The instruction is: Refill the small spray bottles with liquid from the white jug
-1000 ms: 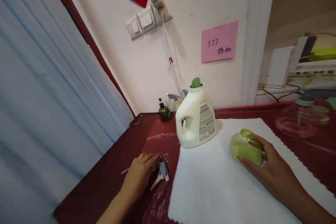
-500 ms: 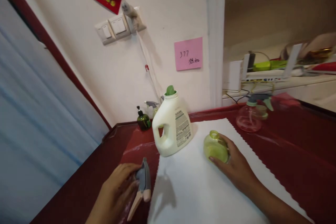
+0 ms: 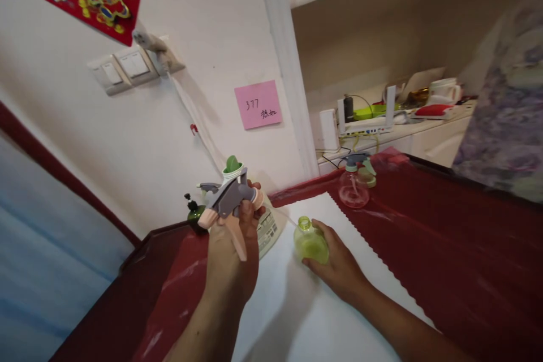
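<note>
My left hand [image 3: 232, 249] is raised above the table and closed round a grey and pink spray trigger head [image 3: 227, 199], its thin tube reaching towards the bottle. My right hand [image 3: 337, 263] rests on the white cloth [image 3: 305, 317] with its fingers wrapped round a small round green bottle [image 3: 310, 241], whose neck is uncapped. Behind my left hand stands a white detergent jug [image 3: 268, 226] with a green insert in its mouth, mostly hidden by the hand.
A clear pink spray bottle [image 3: 354, 186] stands on the red table cover [image 3: 445, 249] at the back. A dark green pump bottle [image 3: 194, 210] sits in the corner by the wall. A person in patterned clothing [image 3: 504, 107] stands at the right. Cluttered shelves lie beyond.
My left hand picked the trigger head up from the table and lifted it to jug height. My right hand kept hold of the green bottle. The view swung right and up.
</note>
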Tool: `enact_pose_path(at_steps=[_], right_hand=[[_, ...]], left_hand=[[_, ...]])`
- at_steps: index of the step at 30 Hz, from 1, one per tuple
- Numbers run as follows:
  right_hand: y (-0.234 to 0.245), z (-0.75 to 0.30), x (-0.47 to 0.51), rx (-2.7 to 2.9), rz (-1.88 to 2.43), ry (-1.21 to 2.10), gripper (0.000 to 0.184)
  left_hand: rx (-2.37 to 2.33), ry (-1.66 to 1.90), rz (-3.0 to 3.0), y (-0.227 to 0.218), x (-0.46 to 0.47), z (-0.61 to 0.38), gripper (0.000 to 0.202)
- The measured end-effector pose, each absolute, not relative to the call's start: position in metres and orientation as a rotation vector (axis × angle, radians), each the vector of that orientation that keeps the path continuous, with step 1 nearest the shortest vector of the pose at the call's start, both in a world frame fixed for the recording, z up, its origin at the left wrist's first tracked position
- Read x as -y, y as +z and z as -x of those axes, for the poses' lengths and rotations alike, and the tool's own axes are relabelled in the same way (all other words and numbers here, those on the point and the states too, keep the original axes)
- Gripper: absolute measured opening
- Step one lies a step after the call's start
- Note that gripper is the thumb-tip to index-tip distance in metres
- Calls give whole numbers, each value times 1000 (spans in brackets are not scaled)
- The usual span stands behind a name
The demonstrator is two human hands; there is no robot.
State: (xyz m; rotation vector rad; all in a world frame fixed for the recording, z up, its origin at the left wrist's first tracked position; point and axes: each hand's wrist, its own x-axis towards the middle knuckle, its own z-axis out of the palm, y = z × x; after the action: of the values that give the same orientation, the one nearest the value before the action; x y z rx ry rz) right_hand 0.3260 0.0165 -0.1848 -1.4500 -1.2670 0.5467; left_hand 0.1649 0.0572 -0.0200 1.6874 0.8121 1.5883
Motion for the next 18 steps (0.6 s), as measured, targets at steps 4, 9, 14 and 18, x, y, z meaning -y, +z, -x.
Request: enact_pose_path(at_steps=[4, 9, 14, 18], right_hand=[[-181, -326, -17, 1253, 1442, 556, 79], [-178, -325, -17, 1233, 1424, 563, 78], [-181, -325, -19, 1224, 1415, 571, 82], [-184, -326, -20, 1238, 1392, 553, 83]], left_hand=[[-702, 1566, -1474, -16, -65, -190, 47], [-655, 1587, -1457, -11, -73, -197, 34], [-585, 1573, -1389, -26, -81, -202, 43], [-617, 1435, -1360, -52, -82, -206, 32]])
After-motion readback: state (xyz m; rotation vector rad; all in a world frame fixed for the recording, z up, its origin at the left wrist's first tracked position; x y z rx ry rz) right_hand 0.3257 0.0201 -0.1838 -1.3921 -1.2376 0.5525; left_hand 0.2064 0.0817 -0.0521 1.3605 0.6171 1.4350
